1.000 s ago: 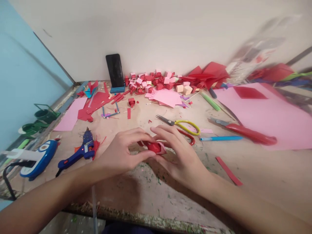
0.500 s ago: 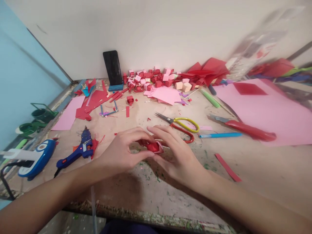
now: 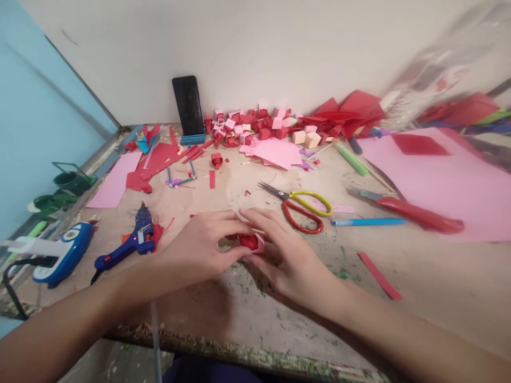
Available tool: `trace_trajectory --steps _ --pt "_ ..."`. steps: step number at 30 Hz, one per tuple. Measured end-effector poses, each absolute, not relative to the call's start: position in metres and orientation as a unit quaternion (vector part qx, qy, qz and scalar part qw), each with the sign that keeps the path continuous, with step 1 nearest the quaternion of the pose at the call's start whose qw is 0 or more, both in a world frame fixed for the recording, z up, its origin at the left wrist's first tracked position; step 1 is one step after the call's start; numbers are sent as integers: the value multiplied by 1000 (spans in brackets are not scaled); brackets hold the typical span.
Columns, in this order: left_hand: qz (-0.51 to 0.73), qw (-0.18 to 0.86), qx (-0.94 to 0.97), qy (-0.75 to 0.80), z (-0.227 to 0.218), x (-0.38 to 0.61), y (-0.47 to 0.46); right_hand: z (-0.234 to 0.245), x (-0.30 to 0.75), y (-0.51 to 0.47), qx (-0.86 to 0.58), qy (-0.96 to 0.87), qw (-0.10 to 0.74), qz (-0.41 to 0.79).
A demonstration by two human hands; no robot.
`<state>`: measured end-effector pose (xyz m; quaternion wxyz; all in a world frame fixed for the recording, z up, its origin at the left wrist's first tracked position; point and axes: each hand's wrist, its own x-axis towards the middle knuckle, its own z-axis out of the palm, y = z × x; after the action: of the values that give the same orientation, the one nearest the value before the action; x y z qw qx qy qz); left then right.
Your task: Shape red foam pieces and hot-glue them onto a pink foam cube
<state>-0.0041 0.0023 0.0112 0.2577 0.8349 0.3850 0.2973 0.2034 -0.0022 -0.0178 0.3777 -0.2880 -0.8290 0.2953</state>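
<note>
A small folded red and pink paper piece (image 3: 250,242) sits between both hands, just above the brown tabletop (image 3: 247,314). My left hand (image 3: 199,247) pinches its left side with thumb and fingers curled. From the right, my right hand (image 3: 285,255) grips the same piece, fingers bent over its top. Most of the piece is hidden by the fingers. A blue glue gun (image 3: 128,244) lies to the left of my left hand.
Yellow and red scissors (image 3: 301,205), a blue pen (image 3: 367,222) and a red-handled cutter (image 3: 411,213) lie beyond my right hand. A pile of small red and pink paper cubes (image 3: 255,130), a black phone (image 3: 187,106) and pink sheets (image 3: 439,186) line the back wall.
Both hands stay on the paper piece and have closed in over it a little. The view has shifted slightly, nothing else on the table moved.
</note>
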Motion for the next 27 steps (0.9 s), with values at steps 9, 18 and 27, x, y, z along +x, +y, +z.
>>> trace_trajectory --steps 9,18,27 --pt "296 251 861 328 10 -7 6 -24 203 -4 -303 -739 353 486" --pt "277 379 804 364 13 -2 9 -19 206 -1 -261 -738 340 521" --pt "265 483 744 378 11 4 7 -19 204 -6 -284 -754 359 471"
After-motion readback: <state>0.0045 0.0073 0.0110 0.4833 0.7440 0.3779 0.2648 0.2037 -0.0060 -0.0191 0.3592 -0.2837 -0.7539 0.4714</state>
